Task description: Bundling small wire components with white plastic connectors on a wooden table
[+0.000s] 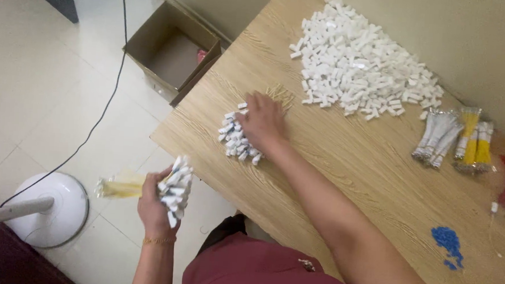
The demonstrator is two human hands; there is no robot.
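Observation:
My left hand (154,203) is off the table's edge, closed around a bundle of thin yellow sticks with white caps (172,189), caps pointing right and up. My right hand (263,122) lies palm down on the wooden table (349,164), resting over a small cluster of white capped pieces (236,138). A few loose yellow sticks (281,94) lie just beyond its fingers. I cannot tell whether the fingers pinch anything. A large heap of white plastic caps (360,58) fills the table's far part.
Clear packets of finished white and yellow sticks (454,138) lie at the right. Small blue bits (447,241) sit near the front right edge. An open cardboard box (174,51) stands on the floor beside the table. A white fan base (53,206) and black cable are at left.

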